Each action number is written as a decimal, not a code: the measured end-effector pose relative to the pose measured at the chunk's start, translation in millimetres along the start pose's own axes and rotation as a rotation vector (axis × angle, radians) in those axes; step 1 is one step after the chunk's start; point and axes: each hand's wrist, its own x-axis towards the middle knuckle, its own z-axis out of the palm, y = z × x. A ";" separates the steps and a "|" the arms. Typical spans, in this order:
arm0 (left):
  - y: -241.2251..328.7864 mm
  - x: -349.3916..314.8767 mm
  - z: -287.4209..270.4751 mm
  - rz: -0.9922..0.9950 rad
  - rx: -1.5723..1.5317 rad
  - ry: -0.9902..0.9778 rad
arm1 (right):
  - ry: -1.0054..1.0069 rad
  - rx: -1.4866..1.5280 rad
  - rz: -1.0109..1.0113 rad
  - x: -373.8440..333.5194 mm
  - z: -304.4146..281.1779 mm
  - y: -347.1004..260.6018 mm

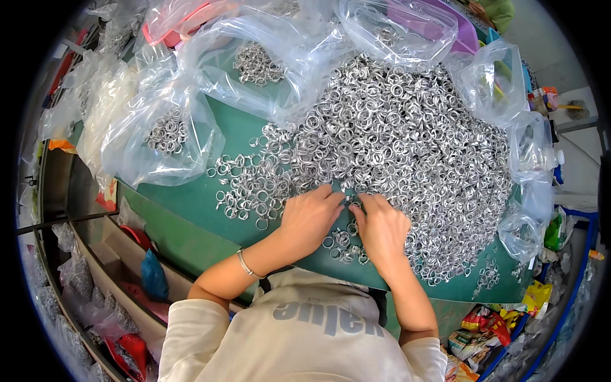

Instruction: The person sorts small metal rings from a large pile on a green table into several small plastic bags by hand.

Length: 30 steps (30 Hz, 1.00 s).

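A large heap of silvery metal rings [407, 134] covers the middle and right of the green table [184, 207]. At the heap's near edge my two hands meet, fingertips a short gap apart among the rings. My left hand [310, 218] has its fingers bent and drawn together; what lies in them is hidden. On the right, my right hand [386, 228] brings thumb and forefinger close together, and I cannot make out what is between them. A small cluster of rings [345, 247] lies just below, between my wrists. Beside my left hand is a looser spread of rings [258, 188].
Clear plastic bags with rings inside [167, 130] stand at the far left, and another bag [258, 63] lies behind. More clear bags [531, 153] line the right edge. A purple tray [468, 32] sits at the back. Brown drawers [108, 254] stand open at left.
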 end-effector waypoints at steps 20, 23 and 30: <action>-2.7 -25.9 -8.8 0.002 0.049 -0.176 | -0.035 1.083 0.457 -35.1 -6.6 27.8; -4.6 -35.9 -16.5 0.012 -0.041 -0.271 | 0.078 0.501 0.092 -25.7 2.8 11.3; -9.2 -40.1 -25.8 -0.147 -0.099 0.018 | 0.072 0.257 0.074 -23.4 -2.2 11.3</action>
